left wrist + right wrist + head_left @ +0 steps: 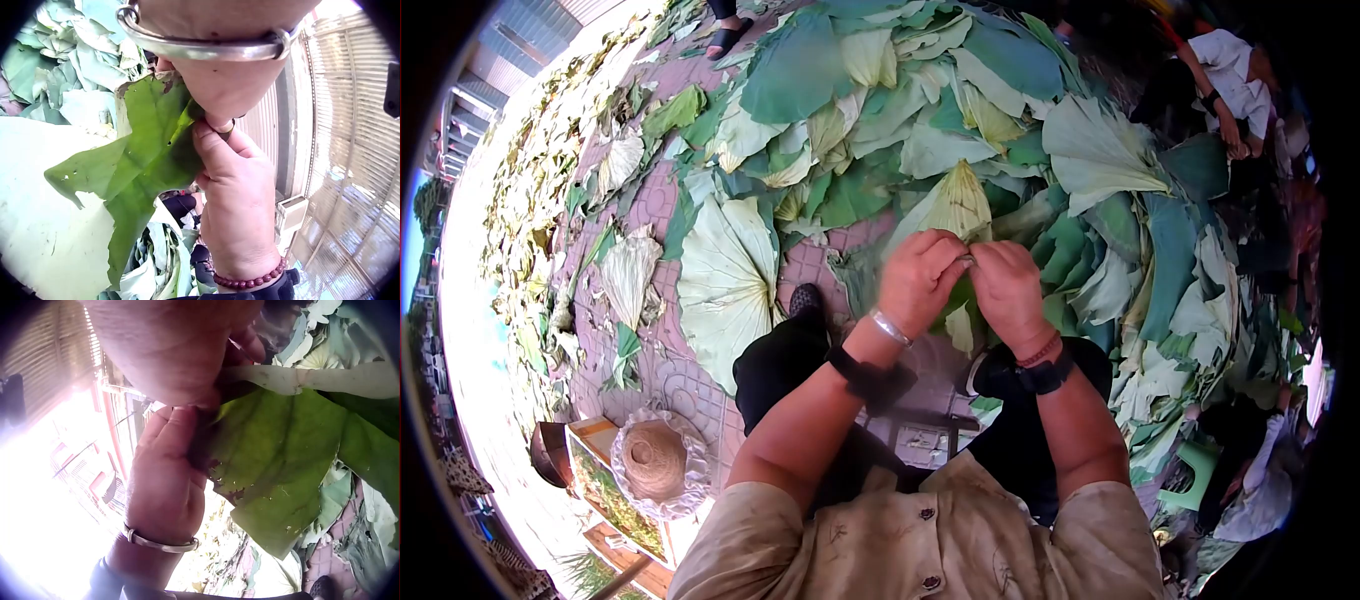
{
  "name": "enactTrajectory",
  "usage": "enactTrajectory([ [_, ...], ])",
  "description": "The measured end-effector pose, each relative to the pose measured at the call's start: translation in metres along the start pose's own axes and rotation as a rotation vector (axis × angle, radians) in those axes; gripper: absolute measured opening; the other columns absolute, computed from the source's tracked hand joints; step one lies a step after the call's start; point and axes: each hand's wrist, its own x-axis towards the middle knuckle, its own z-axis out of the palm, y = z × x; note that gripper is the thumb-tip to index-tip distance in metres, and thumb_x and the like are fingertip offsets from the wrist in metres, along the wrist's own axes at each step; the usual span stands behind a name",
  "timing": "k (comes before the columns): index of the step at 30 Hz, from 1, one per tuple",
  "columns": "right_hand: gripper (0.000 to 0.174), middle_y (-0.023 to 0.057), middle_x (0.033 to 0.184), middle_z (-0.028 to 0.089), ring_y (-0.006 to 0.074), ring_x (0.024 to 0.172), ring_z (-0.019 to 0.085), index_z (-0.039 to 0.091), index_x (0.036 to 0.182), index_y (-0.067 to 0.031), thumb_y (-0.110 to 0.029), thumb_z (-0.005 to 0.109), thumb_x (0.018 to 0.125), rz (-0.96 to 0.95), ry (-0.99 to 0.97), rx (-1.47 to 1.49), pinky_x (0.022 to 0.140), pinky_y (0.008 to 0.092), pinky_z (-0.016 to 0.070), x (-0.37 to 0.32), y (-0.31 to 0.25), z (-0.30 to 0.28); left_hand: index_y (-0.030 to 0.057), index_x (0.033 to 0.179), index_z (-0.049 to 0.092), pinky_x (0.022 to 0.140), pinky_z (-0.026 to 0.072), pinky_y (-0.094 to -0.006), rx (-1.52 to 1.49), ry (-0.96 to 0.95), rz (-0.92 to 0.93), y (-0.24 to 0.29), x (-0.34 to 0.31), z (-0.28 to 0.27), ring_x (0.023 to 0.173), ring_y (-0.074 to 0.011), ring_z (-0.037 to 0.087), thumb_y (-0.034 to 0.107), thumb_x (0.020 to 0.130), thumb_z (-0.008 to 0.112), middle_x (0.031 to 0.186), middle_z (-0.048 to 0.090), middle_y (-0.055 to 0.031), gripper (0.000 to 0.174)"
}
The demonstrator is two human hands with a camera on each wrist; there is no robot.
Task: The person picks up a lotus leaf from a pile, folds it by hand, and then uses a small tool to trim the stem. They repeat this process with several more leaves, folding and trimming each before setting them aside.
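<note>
My left hand [918,280], with a silver bangle at the wrist, meets my right hand [1008,290] in front of my knees. Both pinch a large green lotus leaf [150,137], thumbs and fingertips close together at its gathered end. Its blade hangs away from the hands, with ragged edges and small holes visible in the right wrist view. Beneath it in the left wrist view spreads a pale leaf surface [50,212]. A yellowish leaf section [960,200] rises just beyond the fingers. The hands cover the pinched part.
A broad heap of lotus leaves [880,110] covers the ground ahead and to the right. One pale leaf [730,280] lies on pink paving by my left foot. A straw hat [655,458] rests at lower left. Other people sit at right, near a green stool [1190,475].
</note>
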Motion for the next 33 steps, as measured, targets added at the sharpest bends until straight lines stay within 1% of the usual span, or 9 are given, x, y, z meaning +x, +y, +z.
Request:
enactTrajectory([
  [7,0.009,0.0118,0.072,0.055,0.0325,0.071,0.055,0.053,0.076,-0.0049,-0.003,0.06,0.07,-0.027,-0.005,0.046,0.064,0.0408,0.044,0.003,-0.001,-0.002,0.0035,0.081,0.061,0.066,0.046,-0.0351,-0.294,0.031,-0.153,0.003,0.0,-0.001,0.076,-0.0306,0.058,0.0,0.073,0.065,0.078,0.06,-0.0109,0.009],
  [10,0.008,0.0118,0.073,0.057,0.0326,0.07,0.055,0.055,0.078,-0.0047,-0.003,0.059,0.071,-0.037,-0.001,0.065,0.064,0.0403,0.0444,0.003,0.0,-0.002,0.0025,0.08,0.061,0.066,0.0455,-0.0319,-0.413,0.036,-0.21,0.0,-0.002,0.0,0.073,-0.0233,0.058,0.001,0.077,0.065,0.076,0.06,-0.0081,0.005],
  [13,0.008,0.0122,0.076,0.059,0.033,0.071,0.056,0.057,0.081,-0.0041,-0.002,0.058,0.072,-0.034,0.013,0.091,0.064,0.0402,0.0453,0.003,-0.002,-0.003,0.0018,0.081,0.06,0.066,0.0448,-0.0296,-0.651,-0.019,-0.526,-0.005,-0.005,0.003,0.071,-0.0159,0.055,0.002,0.08,0.065,0.072,0.057,-0.0047,0.005],
  [16,0.01,0.0127,0.078,0.06,0.0334,0.073,0.057,0.059,0.082,-0.0034,-0.001,0.057,0.073,0.016,0.037,0.119,0.066,0.0406,0.0463,0.002,-0.002,0.0,0.0025,0.087,0.059,0.067,0.0445,-0.0285,-0.723,-0.027,-0.624,-0.005,-0.003,0.003,0.072,-0.0128,0.051,0.005,0.08,0.067,0.075,0.056,-0.0044,0.012],
  [19,0.011,0.0133,0.079,0.06,0.0339,0.075,0.058,0.06,0.084,-0.0032,0.0,0.057,0.074,0.093,0.055,0.176,0.067,0.041,0.047,0.003,-0.002,0.0,0.0064,0.099,0.058,0.071,0.0478,-0.0267,-0.546,-0.019,-0.389,-0.001,-0.001,0.003,0.08,-0.0121,0.056,0.003,0.079,0.066,0.087,0.059,-0.0021,0.022],
  [22,0.012,0.0133,0.08,0.061,0.034,0.075,0.058,0.06,0.085,-0.0037,-0.001,0.058,0.074,0.129,0.07,0.203,0.068,0.0407,0.0472,0.003,-0.003,-0.002,0.0073,0.104,0.057,0.073,0.0492,-0.0315,-0.331,-0.04,-0.334,0.006,0.004,-0.004,0.083,-0.0218,0.06,0.0,0.069,0.07,0.091,0.061,-0.0076,0.037],
  [25,0.012,0.013,0.081,0.061,0.0339,0.076,0.058,0.06,0.086,-0.004,-0.002,0.059,0.074,0.117,0.07,0.174,0.068,0.0407,0.0473,0.002,-0.003,-0.002,0.0072,0.101,0.059,0.074,0.0495,-0.0358,-0.19,-0.052,-0.256,-0.004,0.0,-0.003,0.085,-0.0323,0.06,-0.002,0.064,0.066,0.092,0.061,-0.0128,0.038],
  [28,0.013,0.0129,0.082,0.061,0.0337,0.077,0.058,0.06,0.087,-0.0042,-0.002,0.06,0.074,0.097,0.076,0.105,0.069,0.0409,0.047,0.002,-0.001,-0.001,0.0043,0.095,0.059,0.073,0.0484,-0.039,-0.143,-0.05,-0.186,-0.006,-0.001,0.001,0.084,-0.036,0.059,-0.003,0.066,0.058,0.089,0.061,-0.0155,0.03],
  [33,0.014,0.014,0.082,0.06,0.0332,0.078,0.058,0.059,0.087,-0.0043,-0.003,0.059,0.074,0.079,0.06,0.0,0.07,0.0405,0.0459,0.002,-0.005,-0.003,0.0043,0.091,0.059,0.071,0.048,-0.0404,-0.118,-0.061,-0.226,-0.005,-0.001,0.002,0.083,-0.036,0.059,-0.002,0.067,0.058,0.087,0.062,-0.0147,0.026],
])
